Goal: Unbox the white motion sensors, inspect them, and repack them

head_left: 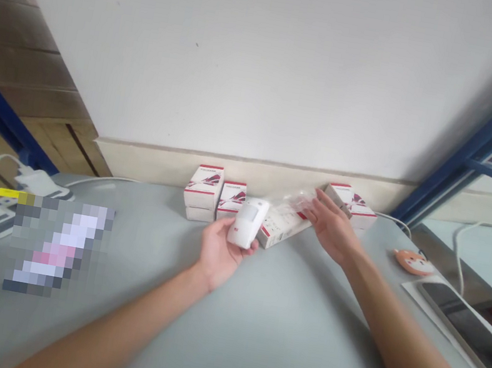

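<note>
A white plastic device with a small window on its front [248,223] is held upright in my left hand [220,252], fingers wrapped round its lower part. My right hand [330,223], up and to the right, pinches a crumpled clear plastic bag [293,202]. Beneath the bag a long white box with a red edge [280,230] lies slanted on the table. Just behind the device stands a small white and red box [231,197], with a stack of similar boxes [202,192] to its left.
More white and red boxes [356,208] sit behind my right hand. An orange and white object [413,262] and a dark flat device [468,325] are on the right. Chargers and cables [34,181] lie at the left, near a pixelated item [60,250]. A wall rises behind.
</note>
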Available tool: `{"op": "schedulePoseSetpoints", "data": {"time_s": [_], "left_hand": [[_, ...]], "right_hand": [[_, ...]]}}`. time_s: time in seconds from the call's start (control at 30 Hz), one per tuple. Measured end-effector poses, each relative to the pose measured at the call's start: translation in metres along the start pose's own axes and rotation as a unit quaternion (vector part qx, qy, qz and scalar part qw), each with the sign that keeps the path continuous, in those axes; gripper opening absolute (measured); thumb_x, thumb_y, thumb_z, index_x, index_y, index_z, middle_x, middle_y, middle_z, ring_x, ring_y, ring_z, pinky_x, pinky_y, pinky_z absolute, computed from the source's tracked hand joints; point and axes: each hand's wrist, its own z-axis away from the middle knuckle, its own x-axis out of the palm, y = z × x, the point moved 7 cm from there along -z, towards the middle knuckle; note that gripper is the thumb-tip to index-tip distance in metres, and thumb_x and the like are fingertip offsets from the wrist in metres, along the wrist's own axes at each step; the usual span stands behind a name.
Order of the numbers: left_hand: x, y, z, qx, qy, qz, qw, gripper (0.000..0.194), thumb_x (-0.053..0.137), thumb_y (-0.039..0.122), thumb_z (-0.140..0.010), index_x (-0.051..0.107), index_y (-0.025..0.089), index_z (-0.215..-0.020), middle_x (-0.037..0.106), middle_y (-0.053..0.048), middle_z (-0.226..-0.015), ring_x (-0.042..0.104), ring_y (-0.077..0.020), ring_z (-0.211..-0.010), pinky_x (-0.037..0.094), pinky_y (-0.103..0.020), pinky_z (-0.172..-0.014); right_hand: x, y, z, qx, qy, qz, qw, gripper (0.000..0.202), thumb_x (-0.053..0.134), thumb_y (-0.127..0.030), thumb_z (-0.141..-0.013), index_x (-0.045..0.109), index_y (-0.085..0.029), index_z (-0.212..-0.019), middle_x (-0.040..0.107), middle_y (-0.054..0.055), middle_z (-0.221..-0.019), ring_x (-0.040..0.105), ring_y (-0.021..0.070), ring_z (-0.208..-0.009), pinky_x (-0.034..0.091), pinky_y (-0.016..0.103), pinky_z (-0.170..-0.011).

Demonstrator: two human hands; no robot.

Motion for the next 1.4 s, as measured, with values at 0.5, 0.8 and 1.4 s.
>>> {"op": "schedulePoseSetpoints", "data": {"time_s": [0.5,0.8,1.4], "left_hand": [[0.008,-0.019,0.022,-0.022,0.042,0.027,0.998,0.026,0.056,0.027,-0.088,0.065,0.012,-0.108,0.071,-0.010,-0.087,0.067,-0.0194,-0.064,0.051,-0.029,-0.058],[0.012,-0.042,0.024,-0.068,-0.026,0.003,0.997,0.038,0.056,0.029,-0.089,0.064,0.009,-0.121,0.073,-0.014,-0.098,0.068,-0.0222,-0.068,0.051,-0.034,-0.064],[0.022,-0.018,0.009,-0.030,-0.192,-0.090,0.977,0.053,0.050,0.028,-0.091,0.050,0.020,-0.143,0.076,-0.017,-0.113,0.075,-0.0324,-0.085,0.050,-0.039,-0.071]], "right_hand": [[-0.022,-0.011,-0.007,-0.115,0.117,0.165,0.973,0.043,0.083,-0.055,-0.081,0.065,-0.026,-0.106,0.072,0.002,-0.100,0.070,0.0167,-0.077,0.061,0.030,-0.070],[-0.004,-0.015,0.003,-0.217,0.078,0.426,0.875,0.048,0.066,-0.052,-0.095,0.063,-0.029,-0.137,0.064,0.011,-0.143,0.062,0.0320,-0.128,0.048,0.053,-0.113],[0.062,-0.004,0.045,-0.084,-0.168,0.358,0.915,0.057,0.048,-0.068,-0.101,0.066,-0.023,-0.072,0.050,-0.001,-0.062,0.046,0.0169,-0.065,0.038,0.032,-0.067]]}}
